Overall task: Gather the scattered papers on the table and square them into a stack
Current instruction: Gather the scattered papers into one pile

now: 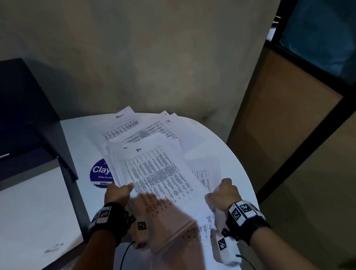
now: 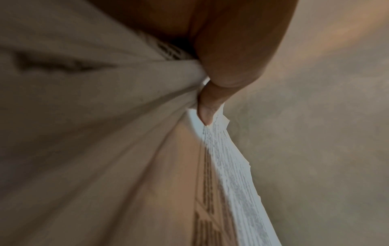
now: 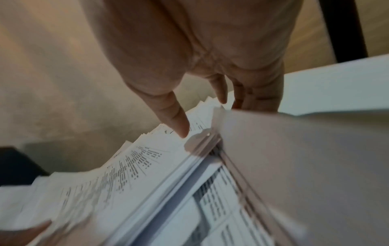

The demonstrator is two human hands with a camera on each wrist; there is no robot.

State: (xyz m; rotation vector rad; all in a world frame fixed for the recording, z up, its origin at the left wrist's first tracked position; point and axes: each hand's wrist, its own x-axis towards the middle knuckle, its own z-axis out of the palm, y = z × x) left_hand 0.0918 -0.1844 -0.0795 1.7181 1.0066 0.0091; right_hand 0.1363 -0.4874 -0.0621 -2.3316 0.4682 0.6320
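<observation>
**Operator:** Where does the stack sit in my fingers?

**Guide:** Your left hand [image 1: 118, 192] pinches the stack [image 1: 154, 175] at its near left edge. The left thumb [image 2: 207, 106] lies on the top sheet, and the other fingers go under the paper, out of sight. Your right hand [image 1: 227, 192] is curled round the paper at the near right edge. The right thumb tip [image 3: 179, 126] points down onto the top sheet, though contact cannot be confirmed, and the fingers are tucked behind the paper. Both hands are closed on paper.

**Operator:** Where is it on the table?

**Guide:** Use the blue round sticker [image 1: 99, 174] as reference. The stack lies just right of it and covers its right rim. The end of the stack nearest you is blurred. Loose sheets [image 1: 126, 124] lie beyond the sticker, fanned and overlapping, partly under the stack's far end.

**Operator:** Materials and shapes?

**Guide:** The stack is thin white rectangular paper printed with dense black tables. Its edges are stepped, not flush. The table [image 1: 217, 153] is white, smooth and glossy, with a rounded rim on the side away from the sticker. The sticker is flat, with white lettering.
</observation>
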